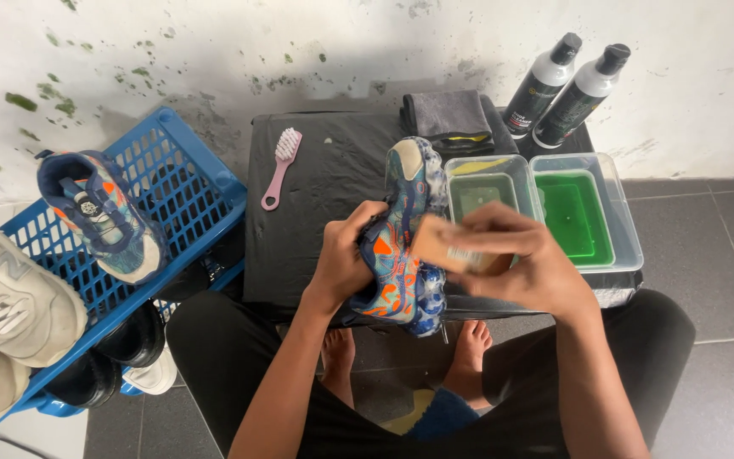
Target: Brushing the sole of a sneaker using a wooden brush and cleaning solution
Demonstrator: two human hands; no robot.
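- Right now the left hand (343,255) is wrapped around the side of a small blue and orange patterned sneaker (405,246), fingers curled tight on the upper; grip closed on the shoe.
- Right hand (524,259) has its grip closed on a tan wooden-backed brush (448,246), pressed against the sneaker's side; motion blur here, bristles not clear.
- Sneaker held tilted, toe pointing away from the person, sole to the right, above the near edge of the black-covered counter (316,195) and over the lap.
- Just behind the right hand: two clear plastic tubs side by side on the counter, left tub (490,183) with darker greenish liquid, right tub (588,212) with bright green liquid.
- Folded grey cloth (448,115) at the counter's far edge, with a bit of yellow under it.
- Pink-handled brush (278,170) lying on the counter's left part, well apart from the hands.
- Two black and white bottles (567,89) leaning against the wall behind the tubs.
- Blue plastic rack (189,183) left of the counter, holding a matching patterned sneaker (99,212), white sneakers (6,297) and black shoes (121,348).
- Person's bare feet (469,353) on the grey tiled floor (724,255) below.
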